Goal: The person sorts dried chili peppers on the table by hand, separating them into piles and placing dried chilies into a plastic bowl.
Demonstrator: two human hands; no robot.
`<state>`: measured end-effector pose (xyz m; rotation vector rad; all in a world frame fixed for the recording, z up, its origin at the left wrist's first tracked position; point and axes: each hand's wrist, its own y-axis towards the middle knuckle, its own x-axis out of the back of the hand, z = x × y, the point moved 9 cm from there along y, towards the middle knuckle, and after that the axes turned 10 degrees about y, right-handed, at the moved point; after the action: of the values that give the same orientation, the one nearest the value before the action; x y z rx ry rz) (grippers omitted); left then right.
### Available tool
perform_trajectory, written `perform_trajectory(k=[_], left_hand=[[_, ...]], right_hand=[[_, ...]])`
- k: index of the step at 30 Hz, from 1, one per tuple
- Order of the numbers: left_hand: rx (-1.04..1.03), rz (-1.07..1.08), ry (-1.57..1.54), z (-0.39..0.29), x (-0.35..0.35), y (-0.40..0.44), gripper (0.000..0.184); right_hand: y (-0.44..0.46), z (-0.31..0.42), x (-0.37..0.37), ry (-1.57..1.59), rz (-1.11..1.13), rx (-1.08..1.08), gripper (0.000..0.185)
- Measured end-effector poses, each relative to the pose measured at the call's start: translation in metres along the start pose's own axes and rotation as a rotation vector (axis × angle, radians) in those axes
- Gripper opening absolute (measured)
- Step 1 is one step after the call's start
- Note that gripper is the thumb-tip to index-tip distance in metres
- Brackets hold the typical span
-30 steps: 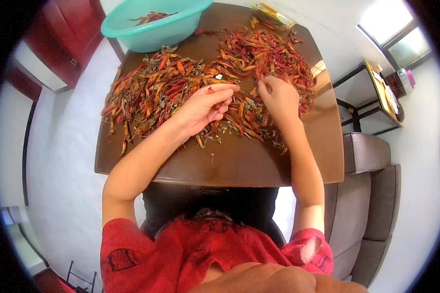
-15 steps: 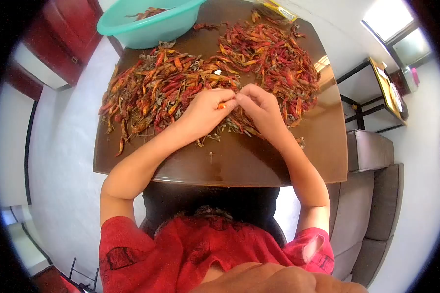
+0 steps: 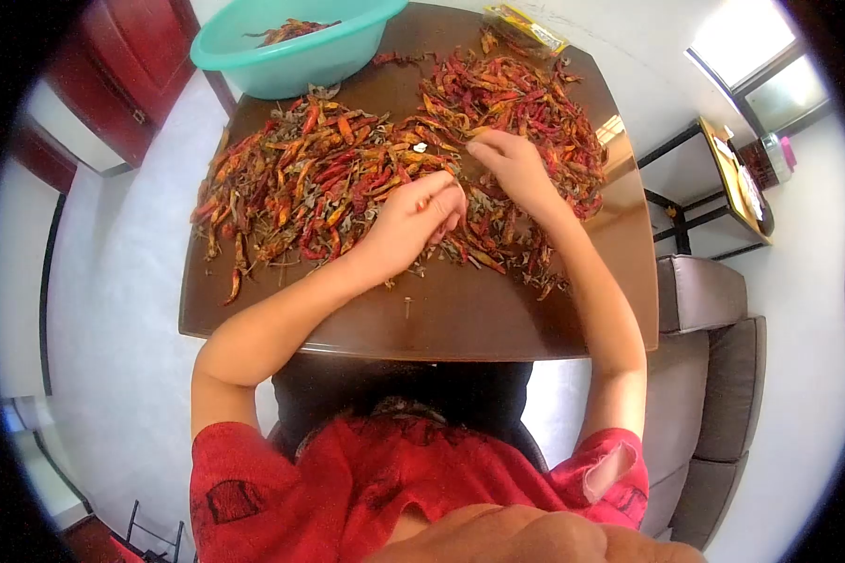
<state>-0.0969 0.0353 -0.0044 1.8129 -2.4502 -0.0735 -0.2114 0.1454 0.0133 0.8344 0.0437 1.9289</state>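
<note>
Left hand (image 3: 415, 223) fingers curled by the near edge of left pepper heap (image 3: 296, 178), can't tell if holding any; right hand (image 3: 514, 169) fingers bent beside right pepper heap (image 3: 535, 98), grasp also unclear. Both heaps on brown table (image 3: 479, 324), more peppers (image 3: 293, 33) in green basin (image 3: 300, 70), far left.

white wall (image 3: 803, 281), pale floor (image 3: 122, 281); red door (image 3: 160, 66) left; grey sofa (image 3: 676, 403), bright window (image 3: 740, 38) right.
</note>
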Motion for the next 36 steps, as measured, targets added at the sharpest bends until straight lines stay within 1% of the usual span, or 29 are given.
perform_trajectory(k=[1,2,3,4,5,7,9,10,12,13,14,15,16,18,19,20,22,23,24,26,27,28,30,32,34,35,36], left_hand=[[-0.024,0.004,-0.145,0.002,0.000,0.004,0.027],[-0.027,0.003,-0.144,0.005,0.004,0.005,0.027],[0.072,-0.008,-0.319,0.011,0.006,0.005,0.026],[0.173,-0.019,-0.494,0.017,0.008,0.004,0.025],[0.207,0.005,-0.608,0.016,0.007,0.003,0.021],[0.229,-0.003,-0.655,0.014,0.009,0.002,0.019],[0.249,-0.011,-0.705,0.018,0.011,0.003,0.018],[0.227,-0.005,-0.710,0.021,0.012,0.005,0.019],[0.209,0.003,-0.715,0.021,0.011,0.005,0.022],[0.208,0.005,-0.683,0.016,0.010,0.005,0.025],[0.209,0.008,-0.651,0.014,0.007,0.004,0.028],[0.180,0.087,-0.674,0.016,0.002,0.005,0.031],[0.190,0.087,-0.674,0.017,0.000,0.004,0.031],[0.192,0.108,-0.609,0.017,-0.007,0.003,0.032],[0.203,0.160,-0.583,0.017,-0.011,0.002,0.028],[0.211,0.169,-0.581,0.018,-0.012,0.001,0.028],[0.229,-0.012,-0.503,0.025,0.001,0.001,0.022],[0.238,-0.007,-0.591,0.023,-0.001,0.000,0.020],[0.244,0.007,-0.589,0.023,0.000,-0.001,0.020],[0.241,0.069,-0.702,0.019,-0.003,-0.002,0.020],[0.269,-0.025,-0.626,0.023,-0.001,-0.002,0.019],[0.276,-0.016,-0.621,0.022,-0.004,-0.002,0.019],[0.304,-0.043,-0.616,0.024,-0.004,-0.004,0.020],[0.318,-0.016,-0.615,0.026,-0.006,-0.004,0.019],[0.314,-0.018,-0.577,0.028,-0.004,-0.005,0.015],[0.317,-0.017,-0.574,0.027,-0.006,-0.005,0.015],[0.215,-0.048,-0.322,0.017,-0.001,-0.003,0.012]], right_hand=[[0.006,-0.008,-0.001,-0.001,0.000,0.001,0.017],[0.011,-0.015,-0.007,-0.295,0.054,0.018,0.020],[0.015,-0.015,-0.013,-0.588,0.107,0.033,0.025],[0.018,-0.013,-0.013,-0.587,0.107,0.035,0.025],[0.022,-0.017,-0.013,-0.636,0.148,-0.005,0.026],[0.023,-0.011,-0.011,-0.681,0.192,-0.045,0.027],[0.014,0.017,0.007,-0.477,0.075,0.083,0.025],[0.007,0.024,0.009,-0.477,0.079,0.081,0.025],[-0.017,0.014,0.005,0.399,0.144,-0.260,0.027],[-0.027,0.026,0.006,0.401,0.142,-0.264,0.027],[-0.044,0.032,-0.008,0.751,0.194,-0.424,0.028],[-0.059,0.037,-0.025,1.105,0.243,-0.580,0.029],[-0.066,0.039,-0.029,1.113,0.240,-0.586,0.029],[-0.077,0.041,-0.045,1.256,0.256,-0.653,0.026],[-0.079,0.041,-0.049,1.264,0.250,-0.655,0.026],[-0.081,0.040,-0.053,1.215,0.259,-0.654,0.026],[-0.086,0.038,-0.056,1.109,0.268,-0.650,0.027],[-0.085,0.041,-0.055,1.057,0.268,-0.632,0.026],[-0.087,0.042,-0.055,1.059,0.253,-0.634,0.026],[-0.085,0.053,-0.051,0.982,0.273,-0.472,0.026],[-0.085,0.055,-0.051,0.969,0.304,-0.450,0.025],[-0.085,0.056,-0.049,0.974,0.292,-0.451,0.025],[-0.088,0.061,-0.050,0.974,0.343,-0.454,0.023],[-0.089,0.058,-0.050,0.972,0.339,-0.442,0.023],[-0.096,0.050,-0.052,0.881,0.369,-0.586,0.024],[-0.097,0.049,-0.053,0.884,0.366,-0.586,0.024],[-0.098,0.045,-0.055,0.873,0.352,-0.610,0.024]])
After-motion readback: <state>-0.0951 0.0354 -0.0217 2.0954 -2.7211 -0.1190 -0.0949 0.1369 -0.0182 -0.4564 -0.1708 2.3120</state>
